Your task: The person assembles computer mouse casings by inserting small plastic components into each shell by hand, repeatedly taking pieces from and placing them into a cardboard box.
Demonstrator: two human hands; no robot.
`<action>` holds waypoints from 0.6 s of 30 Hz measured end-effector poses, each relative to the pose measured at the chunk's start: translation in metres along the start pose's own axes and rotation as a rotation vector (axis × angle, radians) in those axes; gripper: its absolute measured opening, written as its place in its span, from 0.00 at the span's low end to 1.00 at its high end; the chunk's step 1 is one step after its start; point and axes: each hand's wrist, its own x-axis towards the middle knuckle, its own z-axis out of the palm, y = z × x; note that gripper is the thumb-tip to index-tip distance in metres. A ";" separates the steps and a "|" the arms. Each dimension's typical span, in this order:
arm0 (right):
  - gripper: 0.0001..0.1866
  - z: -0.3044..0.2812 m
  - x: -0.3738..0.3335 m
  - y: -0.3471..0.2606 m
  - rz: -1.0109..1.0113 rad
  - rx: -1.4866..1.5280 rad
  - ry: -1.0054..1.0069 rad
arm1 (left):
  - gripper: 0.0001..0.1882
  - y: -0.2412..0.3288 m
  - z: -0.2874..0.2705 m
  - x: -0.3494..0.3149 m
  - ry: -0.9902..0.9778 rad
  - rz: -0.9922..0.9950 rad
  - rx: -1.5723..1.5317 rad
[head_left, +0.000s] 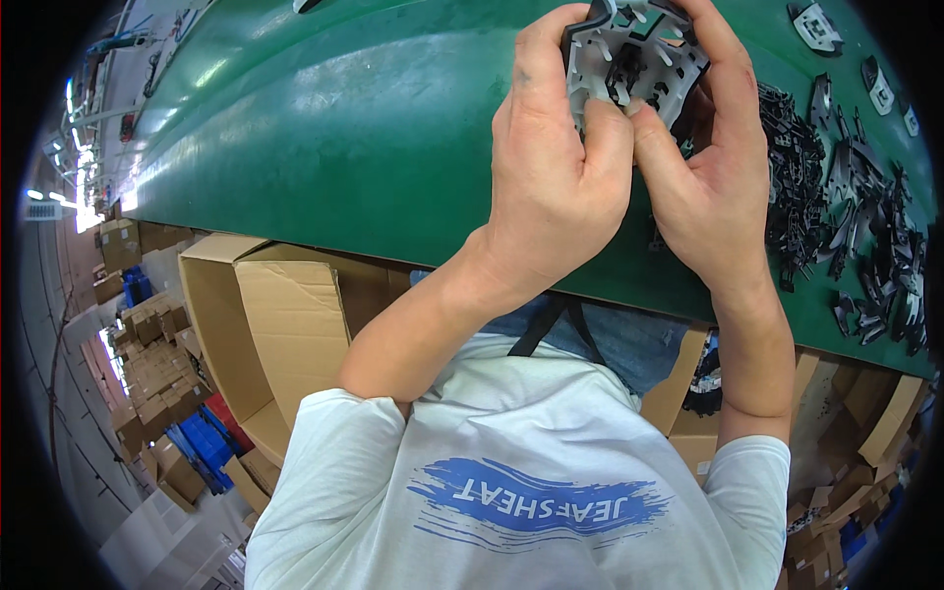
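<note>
Between my two hands is a white and black moulded plastic housing, its hollow inside with several posts facing me. My left hand is wrapped round its left side, the thumb pressed inside near the lower edge. Around the right side curl the fingers of my right hand, and its thumb meets the left thumb at a small black part set inside the housing. Whether the thumbs pinch anything small is hidden. The housing is held up above the green table.
Right of my hands lie a heap of small black plastic parts and a pile of curved dark pieces. Several white and black housings sit at the far right. An open cardboard box stands against the table's near edge, left of me.
</note>
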 end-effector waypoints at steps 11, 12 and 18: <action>0.43 -0.002 0.039 -0.065 0.527 -0.132 -0.358 | 0.37 0.026 -0.021 -0.009 -0.104 -0.197 -0.251; 0.42 -0.001 0.039 -0.066 0.535 -0.098 -0.361 | 0.38 0.026 -0.027 -0.011 -0.136 -0.310 -0.411; 0.47 0.008 0.035 -0.079 0.683 0.008 -0.559 | 0.40 0.030 -0.063 -0.032 -0.287 -0.537 -0.897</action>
